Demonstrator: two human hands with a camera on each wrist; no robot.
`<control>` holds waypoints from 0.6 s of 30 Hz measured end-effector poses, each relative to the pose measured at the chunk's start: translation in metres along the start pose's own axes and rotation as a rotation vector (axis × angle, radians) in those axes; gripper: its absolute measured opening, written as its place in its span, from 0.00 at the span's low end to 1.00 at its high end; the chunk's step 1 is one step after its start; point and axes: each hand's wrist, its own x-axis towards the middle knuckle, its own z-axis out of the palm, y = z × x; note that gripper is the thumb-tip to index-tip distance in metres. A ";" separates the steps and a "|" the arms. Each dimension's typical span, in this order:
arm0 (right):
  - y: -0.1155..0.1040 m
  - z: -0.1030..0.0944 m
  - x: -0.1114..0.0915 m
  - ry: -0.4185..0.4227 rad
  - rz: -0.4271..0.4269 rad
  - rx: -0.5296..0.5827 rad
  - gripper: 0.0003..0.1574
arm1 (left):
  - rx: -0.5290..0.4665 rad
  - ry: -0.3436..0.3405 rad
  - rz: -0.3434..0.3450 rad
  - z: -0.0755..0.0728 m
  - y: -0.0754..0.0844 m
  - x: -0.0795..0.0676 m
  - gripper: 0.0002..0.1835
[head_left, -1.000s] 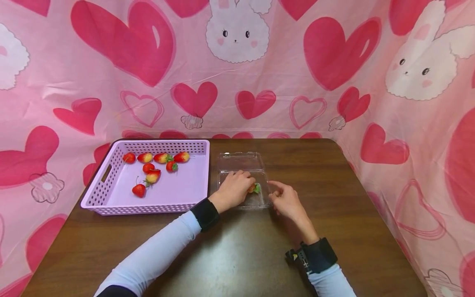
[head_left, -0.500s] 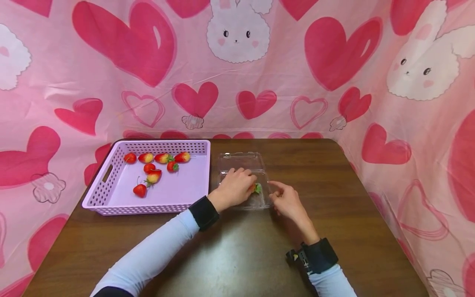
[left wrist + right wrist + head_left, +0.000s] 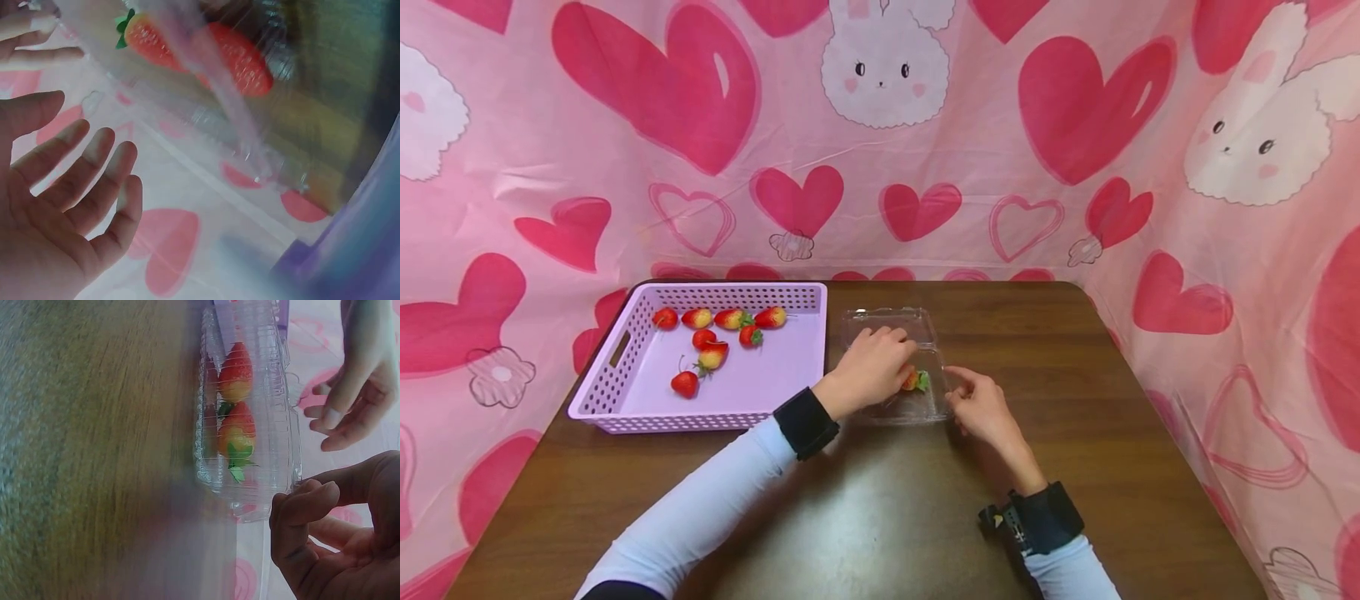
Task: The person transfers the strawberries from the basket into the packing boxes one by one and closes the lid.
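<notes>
A clear plastic clamshell box lies unfolded on the table, its lid at the back. Two strawberries lie in it end to end, the upper strawberry and the leafy strawberry in the right wrist view. Over the box hovers my left hand, fingers loosely spread and holding nothing; in the left wrist view the left hand is apart from the fruit. My right hand pinches the box's right rim between thumb and index finger, as the right hand shows in the right wrist view.
Left of the box stands a lilac perforated basket with several red and yellow strawberries, among them a lone front strawberry. The brown wooden table carries everything. A pink curtain with hearts and rabbits hangs close behind.
My left hand has let go of a strawberry in the box and lifted slightly up and back, baring more of it. The right hand keeps its place at the rim.
</notes>
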 end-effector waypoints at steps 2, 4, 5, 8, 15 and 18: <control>0.000 0.001 0.000 0.000 -0.003 -0.001 0.30 | -0.011 0.005 0.000 -0.004 0.000 -0.001 0.15; 0.001 0.001 0.000 0.000 -0.009 -0.004 0.30 | -0.019 0.015 0.001 -0.008 -0.001 -0.002 0.16; 0.001 0.001 0.001 0.002 -0.011 -0.004 0.30 | -0.022 0.019 0.003 -0.010 -0.001 -0.002 0.16; 0.000 0.001 0.001 0.002 -0.015 -0.006 0.30 | -0.018 0.026 0.003 -0.017 -0.002 -0.002 0.18; -0.002 0.001 0.000 -0.003 0.003 -0.003 0.30 | -0.005 0.072 -0.009 -0.029 -0.012 -0.004 0.16; -0.002 0.001 0.000 -0.001 0.004 -0.006 0.30 | -0.013 0.090 -0.017 -0.034 -0.018 -0.005 0.15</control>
